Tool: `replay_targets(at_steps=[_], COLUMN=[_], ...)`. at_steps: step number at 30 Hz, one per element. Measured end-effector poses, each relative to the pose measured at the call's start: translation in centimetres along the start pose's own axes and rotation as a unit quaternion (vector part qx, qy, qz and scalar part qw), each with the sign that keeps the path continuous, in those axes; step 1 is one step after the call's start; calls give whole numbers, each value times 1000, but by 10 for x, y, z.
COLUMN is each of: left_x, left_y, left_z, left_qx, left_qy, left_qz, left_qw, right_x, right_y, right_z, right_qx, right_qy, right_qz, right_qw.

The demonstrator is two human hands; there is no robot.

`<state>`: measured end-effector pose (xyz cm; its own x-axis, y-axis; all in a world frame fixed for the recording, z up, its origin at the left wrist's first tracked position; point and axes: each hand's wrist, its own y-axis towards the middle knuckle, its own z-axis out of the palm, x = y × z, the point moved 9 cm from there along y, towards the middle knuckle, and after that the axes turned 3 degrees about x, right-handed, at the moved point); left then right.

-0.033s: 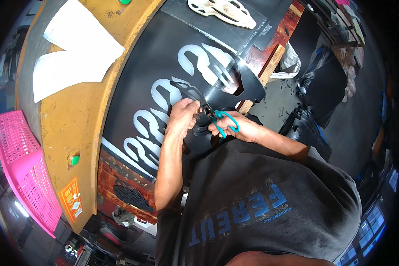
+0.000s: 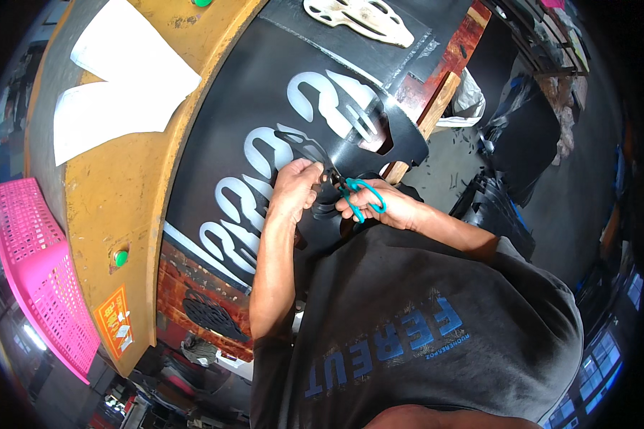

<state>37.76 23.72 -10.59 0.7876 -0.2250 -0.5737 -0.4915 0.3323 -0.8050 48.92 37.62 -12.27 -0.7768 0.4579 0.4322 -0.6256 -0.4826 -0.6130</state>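
In my right hand [image 2: 388, 205] is a pair of scissors [image 2: 381, 201] with teal handles, my fingers through the loops. The blades point left, toward my left hand [image 2: 295, 187], among dark pieces of sheet; their tips are hard to make out. With thumb and fingers closed, my left hand pinches a part of a black sheet [image 2: 222, 118]. That sheet lies on the bench and shows a row of pale, curved, finger-like shapes [image 2: 261, 151]. Its near right part curls up into a band [image 2: 408, 139] with an opening in it.
An off-white openwork template [image 2: 361, 18] lies at the far end. White papers [image 2: 114, 107] rest on a yellow machine beam [image 2: 93, 193] with a green button [image 2: 121, 258]. A pink basket [image 2: 39, 264] stands at left. Black offcuts [image 2: 490, 204] and a white sack [image 2: 469, 100] are at right.
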Motion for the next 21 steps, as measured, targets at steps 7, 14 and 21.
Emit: replay_targets(at_steps=[7, 14, 21], left_x=[-5, -8, -9], left_y=[-4, -6, -6], left_z=[1, 1, 1], left_qx=[6, 7, 16], left_qy=[5, 35, 42], left_qz=[-1, -5, -8], left_qw=[1000, 999, 999], right_x=[-4, -8, -9], right_y=[10, 16, 18], right_z=[8, 12, 18], right_qx=[-6, -11, 6], right_qy=[52, 67, 85], right_qz=[-62, -80, -119], right_qw=[997, 994, 989])
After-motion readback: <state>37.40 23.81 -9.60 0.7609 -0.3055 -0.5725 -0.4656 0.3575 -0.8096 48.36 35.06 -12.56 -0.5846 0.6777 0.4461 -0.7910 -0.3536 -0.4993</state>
